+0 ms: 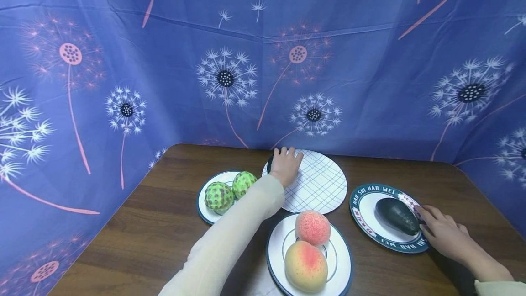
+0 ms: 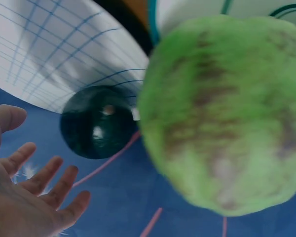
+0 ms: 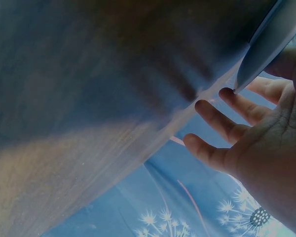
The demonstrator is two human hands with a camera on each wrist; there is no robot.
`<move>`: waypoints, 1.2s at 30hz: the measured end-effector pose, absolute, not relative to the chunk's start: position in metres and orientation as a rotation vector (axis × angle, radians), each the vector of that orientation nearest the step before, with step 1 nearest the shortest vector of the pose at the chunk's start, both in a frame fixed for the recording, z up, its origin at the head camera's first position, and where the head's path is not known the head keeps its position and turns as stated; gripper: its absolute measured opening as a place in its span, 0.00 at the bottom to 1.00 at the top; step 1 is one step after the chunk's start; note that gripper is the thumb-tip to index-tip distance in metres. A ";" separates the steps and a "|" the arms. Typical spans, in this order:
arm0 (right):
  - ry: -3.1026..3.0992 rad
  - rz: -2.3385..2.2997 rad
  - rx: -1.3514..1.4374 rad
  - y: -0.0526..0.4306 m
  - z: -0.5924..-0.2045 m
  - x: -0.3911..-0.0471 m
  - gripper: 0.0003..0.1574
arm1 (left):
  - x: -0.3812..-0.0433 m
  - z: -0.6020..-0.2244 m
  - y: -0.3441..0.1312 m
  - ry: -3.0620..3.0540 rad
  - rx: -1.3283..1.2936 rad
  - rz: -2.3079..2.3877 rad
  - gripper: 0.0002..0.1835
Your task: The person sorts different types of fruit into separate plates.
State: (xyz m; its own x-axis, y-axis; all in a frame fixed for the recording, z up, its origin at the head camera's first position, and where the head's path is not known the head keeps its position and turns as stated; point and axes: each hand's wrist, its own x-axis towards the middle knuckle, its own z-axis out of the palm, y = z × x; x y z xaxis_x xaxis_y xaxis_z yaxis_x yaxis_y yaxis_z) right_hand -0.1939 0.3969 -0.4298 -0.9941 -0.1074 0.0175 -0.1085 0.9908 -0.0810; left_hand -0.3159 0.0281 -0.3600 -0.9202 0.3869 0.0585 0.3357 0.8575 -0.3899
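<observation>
My left hand (image 1: 285, 168) reaches over a white plate with a blue grid (image 1: 318, 179). Close to its fingers is a dark green, smooth item (image 1: 270, 164), mostly hidden by the hand in the head view. The left wrist view shows that item's rounded end (image 2: 97, 122), apart from the spread fingers (image 2: 42, 180). At the right, my right hand (image 1: 445, 232) is at the edge of a green-rimmed plate (image 1: 370, 229). On this plate lies a dark green, oblong vegetable or fruit (image 1: 396, 216), near my thumb. In the right wrist view the fingers (image 3: 214, 121) are spread beside the plate's edge (image 3: 266, 49).
Two green, brown-spotted round fruits (image 1: 219, 196) sit on a plate (image 1: 204, 211) left of my left forearm. A front plate (image 1: 276, 250) bears a pink round fruit (image 1: 312, 227) and a yellow-red peach (image 1: 306, 266). A blue dandelion-print cloth (image 1: 263, 58) hangs behind the wooden table (image 1: 144, 223).
</observation>
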 end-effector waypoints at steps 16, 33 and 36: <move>-3.126 0.146 0.147 0.395 -0.429 -0.193 0.32 | -0.327 -0.374 0.008 -2.968 -0.372 0.525 0.24; -3.134 0.130 0.134 0.393 -0.427 -0.193 0.32 | -0.328 -0.381 0.004 -3.023 -0.350 0.411 0.25; -3.137 0.130 0.135 0.392 -0.426 -0.192 0.32 | -0.328 -0.382 0.004 -3.025 -0.354 0.403 0.24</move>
